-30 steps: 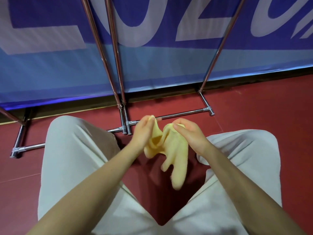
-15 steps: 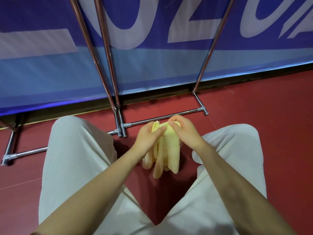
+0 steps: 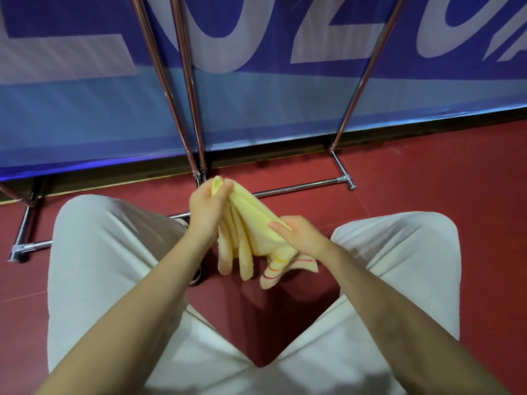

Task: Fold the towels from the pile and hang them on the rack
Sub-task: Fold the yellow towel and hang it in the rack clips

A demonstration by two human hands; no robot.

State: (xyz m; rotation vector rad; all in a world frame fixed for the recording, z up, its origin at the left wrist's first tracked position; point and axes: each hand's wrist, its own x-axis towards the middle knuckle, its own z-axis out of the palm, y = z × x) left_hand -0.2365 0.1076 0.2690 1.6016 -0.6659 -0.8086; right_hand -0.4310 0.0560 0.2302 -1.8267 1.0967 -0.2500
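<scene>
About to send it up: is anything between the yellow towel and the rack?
Nothing visible. The left hand and right hand hold the yellow towel over the red floor, just in front of the rack uprights. The hanging bar is out of frame.

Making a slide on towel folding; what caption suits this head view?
Left hand and right hand hold a yellow towel above the lap, before the metal rack.

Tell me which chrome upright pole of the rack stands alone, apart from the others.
The right chrome upright pole: it rises singly from the floor bar's right end, while the other two poles stand paired, side by side.
</scene>
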